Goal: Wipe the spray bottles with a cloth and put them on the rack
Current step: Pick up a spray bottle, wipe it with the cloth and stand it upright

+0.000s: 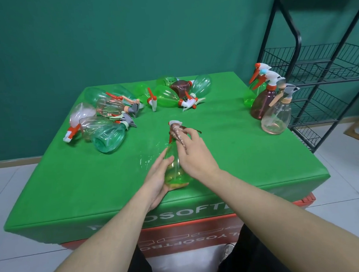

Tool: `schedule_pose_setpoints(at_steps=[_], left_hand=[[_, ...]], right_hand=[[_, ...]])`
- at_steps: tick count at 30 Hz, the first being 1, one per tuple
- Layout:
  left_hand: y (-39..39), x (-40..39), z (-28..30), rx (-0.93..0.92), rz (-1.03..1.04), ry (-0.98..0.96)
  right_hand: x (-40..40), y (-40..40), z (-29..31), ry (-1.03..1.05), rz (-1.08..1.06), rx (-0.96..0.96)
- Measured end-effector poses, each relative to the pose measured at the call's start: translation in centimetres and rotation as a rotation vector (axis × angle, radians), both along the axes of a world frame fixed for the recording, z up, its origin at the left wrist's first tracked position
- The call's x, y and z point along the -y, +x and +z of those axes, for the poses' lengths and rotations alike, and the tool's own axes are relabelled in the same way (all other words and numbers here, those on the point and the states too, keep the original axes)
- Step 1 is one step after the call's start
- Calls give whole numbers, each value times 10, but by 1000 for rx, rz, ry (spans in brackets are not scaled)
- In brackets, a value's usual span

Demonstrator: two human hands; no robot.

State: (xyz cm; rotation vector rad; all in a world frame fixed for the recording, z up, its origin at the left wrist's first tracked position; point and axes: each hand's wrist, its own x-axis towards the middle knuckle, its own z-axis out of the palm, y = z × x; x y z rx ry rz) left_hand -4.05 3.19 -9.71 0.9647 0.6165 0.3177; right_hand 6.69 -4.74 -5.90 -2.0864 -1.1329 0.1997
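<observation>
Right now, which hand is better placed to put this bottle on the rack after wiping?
Left, probably. The left hand already grips the bottle, while the right hand holds the cloth. The rack stands to the right, so it must reach across.

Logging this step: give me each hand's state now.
Left hand: holding the green spray bottle.
Right hand: pressing the cloth on it.

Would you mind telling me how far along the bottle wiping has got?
Done: three bottles stand upright at the table's right edge, perhaps already wiped; the rack shows no bottles on its visible shelves. In hand: the left hand holds a green bottle while the right hand rubs a cloth near its neck. Left: the bottles lying at the back, then racking them all.
</observation>
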Motion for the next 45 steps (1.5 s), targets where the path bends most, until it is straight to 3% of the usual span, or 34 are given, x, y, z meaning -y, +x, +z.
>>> schedule_pose_setpoints(at_steps=[4, 10, 15, 24, 30, 39, 45], left_hand=[[0, 1, -3, 16, 3, 11], [2, 3, -8, 18, 37, 30], [2, 3, -12, 17, 46, 89], [4, 3, -18, 32, 42, 102], [1, 3, -19, 48, 68, 125], [1, -5, -34, 4, 134, -25], [3, -8, -34, 32, 79, 36]], right_hand=[[5, -2, -4, -31, 63, 230], [5, -2, -8, -49, 140, 185], [13, -7, -21, 72, 142, 257], [9, -10, -27, 94, 94, -16], [18, -21, -33, 218, 153, 59], [42, -40, -71, 311, 251, 253], [42, -43, -61, 317, 186, 185]])
